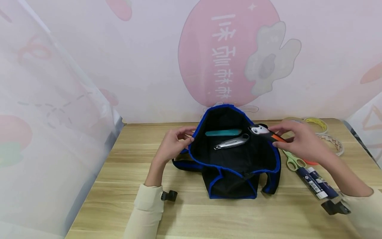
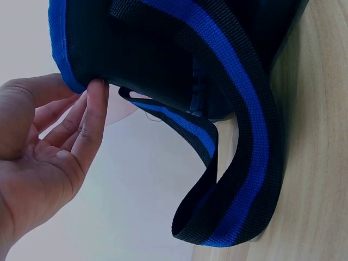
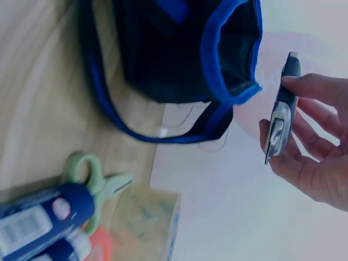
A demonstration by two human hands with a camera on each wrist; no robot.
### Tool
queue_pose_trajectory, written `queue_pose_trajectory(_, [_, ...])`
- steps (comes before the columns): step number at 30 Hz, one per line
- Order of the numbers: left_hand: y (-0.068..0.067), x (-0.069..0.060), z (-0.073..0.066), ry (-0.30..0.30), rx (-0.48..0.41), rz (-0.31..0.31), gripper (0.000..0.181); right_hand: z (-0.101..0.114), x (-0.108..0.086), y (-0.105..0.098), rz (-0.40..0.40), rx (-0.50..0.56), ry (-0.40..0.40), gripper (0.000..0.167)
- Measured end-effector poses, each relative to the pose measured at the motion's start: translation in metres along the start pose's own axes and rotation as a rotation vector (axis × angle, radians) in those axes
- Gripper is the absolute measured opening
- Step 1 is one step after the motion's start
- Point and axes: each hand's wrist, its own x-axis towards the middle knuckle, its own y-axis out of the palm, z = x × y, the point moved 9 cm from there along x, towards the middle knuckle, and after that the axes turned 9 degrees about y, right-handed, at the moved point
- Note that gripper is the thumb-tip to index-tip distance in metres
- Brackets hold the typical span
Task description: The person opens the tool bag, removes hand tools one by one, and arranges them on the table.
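Note:
A black bag with blue trim (image 1: 232, 184) stands on the table with its mouth wide. My left hand (image 1: 173, 143) pinches the left rim between thumb and fingers; the left wrist view shows the blue edging (image 2: 58, 46) and a loose striped strap (image 2: 247, 136) beside that hand. Inside the bag lie a silver box cutter (image 1: 231, 142) and a slim teal tool (image 1: 223, 132) whose kind I cannot tell. Over the right rim, my right hand (image 1: 301, 141) holds a utility knife (image 3: 284, 106) with a silver head and a black and orange handle.
Right of the bag lie green-handled scissors (image 1: 293, 162), two dark blue tubes with white labels (image 1: 311, 182), and a red-orange item (image 1: 311, 162) partly hidden by my hand. Rolls of tape (image 1: 334, 144) sit at the back right. A printed cloth (image 1: 143, 66) hangs behind the table.

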Motion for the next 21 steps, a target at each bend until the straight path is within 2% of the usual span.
queue_pose_trajectory(4, [0.0,0.0,0.0,-0.001,-0.007,-0.003,0.037,-0.011,-0.01,-0.005,-0.024,-0.018,-0.03,0.047])
queue_pose_trajectory(7, [0.0,0.0,0.0,0.005,-0.009,-0.004,0.037,-0.021,-0.018,-0.009,-0.036,-0.024,-0.012,0.046])
queue_pose_trajectory(13, [0.001,0.001,0.0,0.013,-0.004,-0.002,0.036,-0.048,-0.035,-0.017,-0.052,-0.032,0.091,0.046])
queue_pose_trajectory(18, [0.001,0.001,-0.001,0.015,0.001,0.0,0.036,-0.067,-0.048,-0.022,-0.067,-0.042,0.137,0.046])
queue_pose_trajectory(21, [0.001,0.001,-0.001,0.014,0.003,0.0,0.036,-0.078,-0.055,-0.022,-0.049,-0.047,0.178,0.046])
